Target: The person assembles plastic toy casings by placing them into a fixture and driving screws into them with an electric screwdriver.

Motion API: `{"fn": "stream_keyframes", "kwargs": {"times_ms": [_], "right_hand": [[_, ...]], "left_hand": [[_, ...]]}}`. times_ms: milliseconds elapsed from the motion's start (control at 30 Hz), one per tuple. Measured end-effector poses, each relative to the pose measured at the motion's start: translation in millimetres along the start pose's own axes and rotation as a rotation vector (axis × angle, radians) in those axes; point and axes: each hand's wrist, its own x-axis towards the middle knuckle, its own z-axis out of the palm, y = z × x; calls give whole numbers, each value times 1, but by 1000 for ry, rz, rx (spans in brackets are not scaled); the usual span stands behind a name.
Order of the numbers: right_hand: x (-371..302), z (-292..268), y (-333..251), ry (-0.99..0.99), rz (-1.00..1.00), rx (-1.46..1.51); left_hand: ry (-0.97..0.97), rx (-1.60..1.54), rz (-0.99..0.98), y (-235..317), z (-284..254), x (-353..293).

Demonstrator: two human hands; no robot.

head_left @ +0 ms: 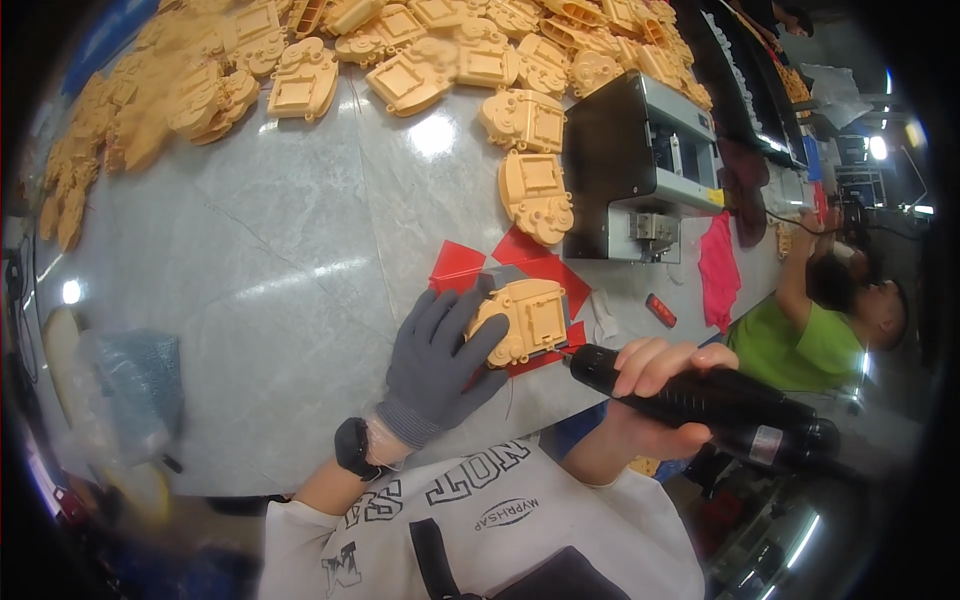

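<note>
A yellow-orange plastic housing (535, 318) with a square recess lies near the table's front edge, over red pieces of tape or sheet (456, 264). My left hand (440, 345), in a grey glove, grips its left side with fingers and thumb. Bare, my right hand (660, 385) is wrapped round a black electric screwdriver (720, 405). The screwdriver's bit points left at the housing's lower right corner; whether it touches a screw is too small to tell. Two similar housings, one (537, 195) nearer and one (523, 120) behind it, lie just beyond.
A black and grey box-shaped machine (640, 165) stands right of the housings. Many more housings (410, 75) are heaped along the far side. A pink cloth (718, 270) and a small red item (660, 309) lie at right. A person in green (800, 340) sits beyond. Plastic bags (140, 385) are at left.
</note>
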Motion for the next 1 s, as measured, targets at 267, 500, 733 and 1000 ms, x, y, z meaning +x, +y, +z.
{"fn": "stream_keyframes", "kwargs": {"times_ms": [267, 500, 733, 1000], "right_hand": [[-3, 0, 10, -56, 53, 59], [-3, 3, 14, -61, 65, 114], [-2, -2, 22, -60, 54, 181], [-6, 3, 22, -115, 19, 139]], "left_hand": [[0, -39, -12, 1, -1, -1], [-1, -11, -8, 1, 0, -1], [0, -24, -9, 0, 0, -1], [5, -64, -20, 3, 1, 2]]}}
